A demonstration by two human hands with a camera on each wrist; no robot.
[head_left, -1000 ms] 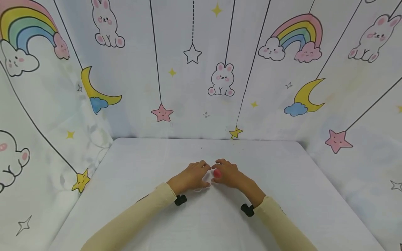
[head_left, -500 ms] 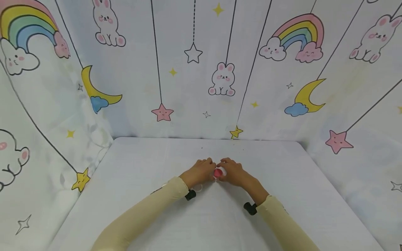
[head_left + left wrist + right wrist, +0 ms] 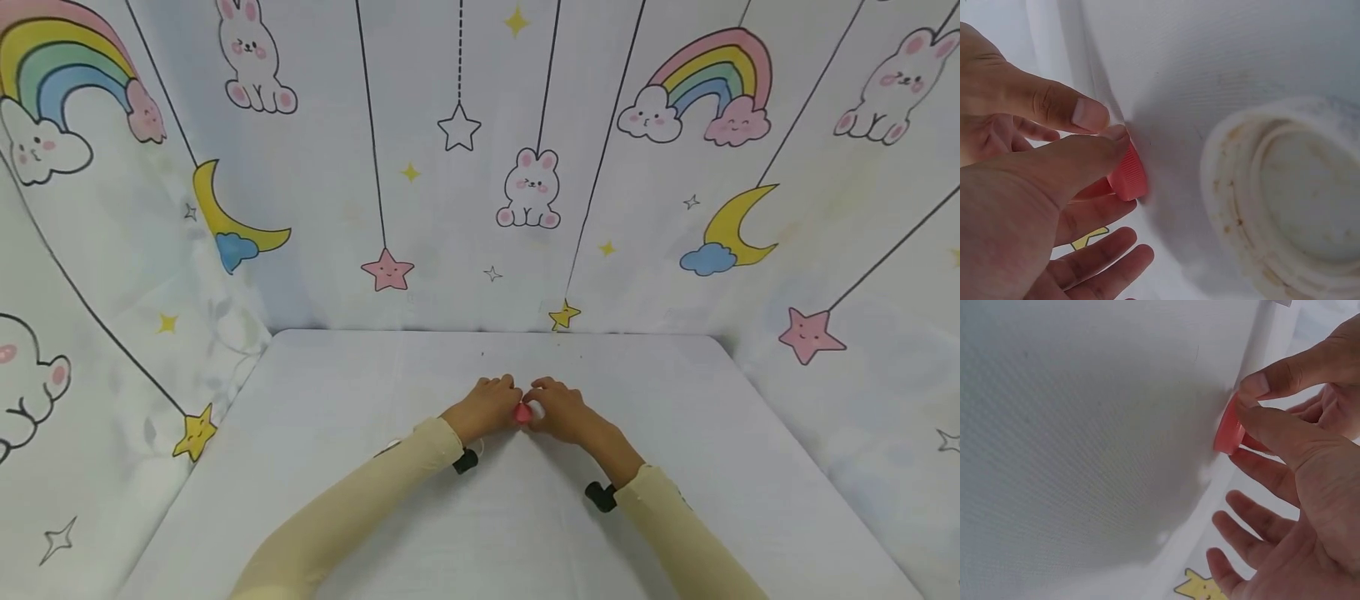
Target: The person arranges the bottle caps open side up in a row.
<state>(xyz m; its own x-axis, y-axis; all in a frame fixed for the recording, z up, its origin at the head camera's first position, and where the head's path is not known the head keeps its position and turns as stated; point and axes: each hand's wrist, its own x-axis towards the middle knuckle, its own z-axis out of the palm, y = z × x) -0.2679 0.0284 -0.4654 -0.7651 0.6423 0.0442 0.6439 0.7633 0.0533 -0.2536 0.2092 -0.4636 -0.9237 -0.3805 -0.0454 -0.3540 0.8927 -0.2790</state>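
Note:
A small red bottle cap [image 3: 522,412] is held between both hands, just above the white table. My left hand [image 3: 486,408] pinches it with thumb and index finger. In the left wrist view ridges run along the cap's side [image 3: 1127,177]. From the other side my right hand [image 3: 564,412] also pinches the cap [image 3: 1230,430]; its remaining fingers are spread apart. The two thumbs almost meet at the cap's edge. Large in the left wrist view, a round white plastic piece [image 3: 1310,187] with a raised rim and brown specks lies close to my left wrist.
The white-covered table [image 3: 637,375] reaches back to a printed cloth wall [image 3: 450,208] with rabbits, stars and rainbows. More of this cloth stands at both sides. A black wrist camera [image 3: 466,461] sits under the left wrist, another camera [image 3: 601,497] under the right.
My left hand has moved right and closed in on the cap, which stays by my right hand. The left hand's fingers have drawn together. My right hand has shifted slightly right.

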